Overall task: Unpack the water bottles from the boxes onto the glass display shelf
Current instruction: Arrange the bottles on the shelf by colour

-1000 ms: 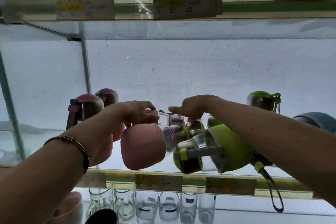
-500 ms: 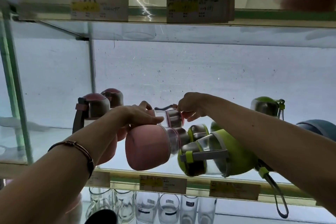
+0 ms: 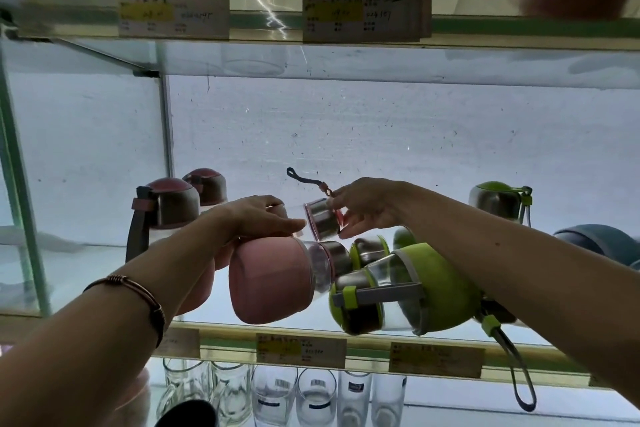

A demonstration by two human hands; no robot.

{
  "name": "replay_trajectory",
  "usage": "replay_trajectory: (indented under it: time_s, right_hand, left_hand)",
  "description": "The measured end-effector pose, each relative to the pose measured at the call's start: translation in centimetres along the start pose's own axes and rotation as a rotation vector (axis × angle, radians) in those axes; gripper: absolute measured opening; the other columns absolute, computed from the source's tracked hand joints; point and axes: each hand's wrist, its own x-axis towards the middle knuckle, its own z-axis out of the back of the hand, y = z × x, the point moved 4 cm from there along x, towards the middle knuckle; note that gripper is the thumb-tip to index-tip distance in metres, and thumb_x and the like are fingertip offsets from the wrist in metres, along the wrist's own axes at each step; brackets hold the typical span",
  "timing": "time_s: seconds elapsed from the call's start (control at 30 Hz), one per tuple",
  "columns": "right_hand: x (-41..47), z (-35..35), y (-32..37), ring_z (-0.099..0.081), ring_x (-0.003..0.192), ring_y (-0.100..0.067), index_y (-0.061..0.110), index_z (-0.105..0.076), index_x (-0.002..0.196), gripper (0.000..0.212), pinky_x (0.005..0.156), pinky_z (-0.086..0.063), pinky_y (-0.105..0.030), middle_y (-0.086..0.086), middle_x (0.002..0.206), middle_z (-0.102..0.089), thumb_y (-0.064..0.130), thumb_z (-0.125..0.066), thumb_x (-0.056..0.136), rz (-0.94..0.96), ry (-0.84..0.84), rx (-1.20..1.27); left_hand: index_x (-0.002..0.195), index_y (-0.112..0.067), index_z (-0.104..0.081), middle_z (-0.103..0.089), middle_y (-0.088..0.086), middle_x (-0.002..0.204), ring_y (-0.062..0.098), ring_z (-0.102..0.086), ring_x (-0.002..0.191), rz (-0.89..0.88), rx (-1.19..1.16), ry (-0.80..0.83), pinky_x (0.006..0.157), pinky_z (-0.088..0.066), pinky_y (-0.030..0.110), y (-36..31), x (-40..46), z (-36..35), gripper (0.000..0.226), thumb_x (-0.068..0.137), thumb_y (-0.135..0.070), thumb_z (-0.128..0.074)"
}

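Both my hands hold one pink water bottle [image 3: 322, 222] above the glass display shelf [image 3: 367, 353]. My left hand [image 3: 258, 218] grips its body, which is mostly hidden under my fingers. My right hand [image 3: 363, 207] pinches its steel cap end, and the dark strap [image 3: 304, 179] sticks up to the left. Below my hands a second pink bottle [image 3: 273, 282] lies on its side, cap to the right. A green bottle [image 3: 440, 291] lies against it, cap to the left, under my right forearm.
Two pink-lidded bottles [image 3: 173, 208] stand at the back left and a green-lidded one [image 3: 496, 198] at the back right, beside a blue-grey item [image 3: 595, 239]. Clear drinking glasses [image 3: 317, 395] fill the shelf below. The upper glass shelf [image 3: 263, 15] carries price labels.
The capped end of the held pink bottle has risen and its strap now points up to the left. Both hands have lifted slightly above the two lying bottles.
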Motion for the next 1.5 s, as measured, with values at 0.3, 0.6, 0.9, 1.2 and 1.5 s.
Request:
replay_trajectory:
  time_s: [0.3,0.6,0.9,1.2,1.5]
  right_hand:
    - [-1.3,0.5,3.3,-0.064,0.089,-0.022,0.018,-0.057,0.12,0.041,0.073,-0.059,-0.038,-0.01,0.112,-0.063,0.031,-0.07,0.084,0.326,-0.221,0.147]
    - [-2.4,2.3,7.7,-0.06,0.104,-0.025,0.014,-0.057,0.122,0.055,0.078,-0.059,-0.038,-0.008,0.12,-0.058,0.031,-0.079,0.075,0.539,-0.371,-0.155]
    - [-3.4,3.2,10.0,-0.053,0.114,-0.021,0.008,-0.056,0.128,0.053,0.09,-0.053,-0.039,-0.007,0.124,-0.058,0.021,-0.074,0.081,0.756,-0.231,-0.359]
    - [-2.6,2.3,8.1,-0.058,0.094,-0.014,0.013,-0.054,0.13,0.036,0.091,-0.046,-0.028,-0.001,0.104,-0.061,0.021,-0.054,0.095,0.504,0.147,0.054]
    - [-0.4,2.2,7.7,-0.062,0.08,-0.018,0.001,-0.068,0.095,0.052,0.08,-0.054,-0.035,-0.011,0.083,-0.066,0.046,-0.079,0.07,0.543,-0.18,-0.172]
  left_hand:
    - [0.138,-0.028,-0.043,-0.051,-0.001,0.119,0.022,-0.055,0.105,-0.073,-0.418,-0.244,0.085,-0.055,0.04,-0.6,-1.3,0.9,0.071,0.077,-0.056,-0.065]
    - [0.148,-0.025,-0.022,-0.05,0.005,0.123,0.017,-0.061,0.094,-0.183,-0.776,-0.146,0.066,-0.059,0.03,-0.8,-2.1,0.5,0.097,0.07,-0.019,-0.079]
    - [0.148,-0.043,-0.007,-0.032,0.004,0.149,0.023,-0.05,0.111,-0.244,-0.661,-0.08,0.079,-0.056,0.044,-1.8,-2.7,1.8,0.107,0.065,-0.033,-0.073]
    - [0.125,-0.033,-0.048,-0.062,0.001,0.116,0.022,-0.066,0.099,-0.273,-0.725,-0.025,0.076,-0.059,0.043,-1.8,-2.3,0.1,0.075,0.061,-0.029,-0.087]
    - [0.127,-0.024,-0.051,-0.062,0.004,0.117,0.022,-0.067,0.098,-0.2,-0.725,-0.055,0.071,-0.059,0.037,-1.4,-1.8,-0.2,0.067,0.068,-0.022,-0.083]
